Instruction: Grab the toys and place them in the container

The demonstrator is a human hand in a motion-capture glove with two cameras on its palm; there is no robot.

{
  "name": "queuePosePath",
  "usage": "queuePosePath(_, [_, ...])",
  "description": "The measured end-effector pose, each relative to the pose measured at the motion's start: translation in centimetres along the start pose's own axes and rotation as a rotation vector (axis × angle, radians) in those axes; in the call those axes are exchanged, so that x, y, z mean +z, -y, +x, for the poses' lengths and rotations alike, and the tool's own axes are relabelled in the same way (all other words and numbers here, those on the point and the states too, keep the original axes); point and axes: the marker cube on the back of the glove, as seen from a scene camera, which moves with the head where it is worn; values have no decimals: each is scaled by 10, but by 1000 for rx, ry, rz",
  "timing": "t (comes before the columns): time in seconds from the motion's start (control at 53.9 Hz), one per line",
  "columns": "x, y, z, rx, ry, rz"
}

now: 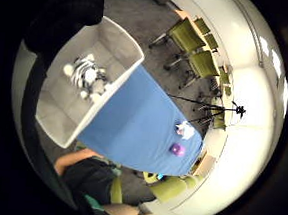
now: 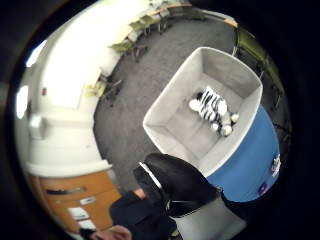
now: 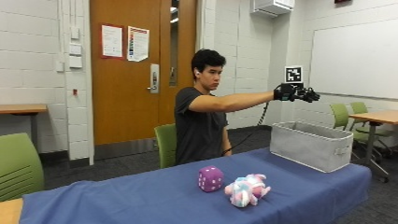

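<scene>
From the outside view, the inside of the grey bin (image 3: 311, 145) was hidden by its near wall; only the palm views looked down into it. Nearest the camera on the blue surface (image 3: 155, 196) lay a pastel plush toy (image 3: 247, 190), with a purple die (image 3: 210, 178) just beside it, both well apart from the bin at the far end. In the palm views these two were small and hard to make out. The bin held one black-and-white striped plush (image 2: 212, 107) lying on its floor. Above the bin, the person's gloved right hand (image 3: 297, 93) was stretched out at arm's length, its fingers (image 3: 309, 95) spread and relaxed, holding nothing.
</scene>
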Motion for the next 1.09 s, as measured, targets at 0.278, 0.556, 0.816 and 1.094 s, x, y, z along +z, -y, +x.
queuePosePath(0.278, [-19,-56,49,-47,7,44])
queuePosePath(0.556, [-26,-137,195,221,-127,92])
queuePosePath(0.816, [3,-203,303,395,-214,71])
queuePosePath(1.094, [82,-257,380,516,-179,12])
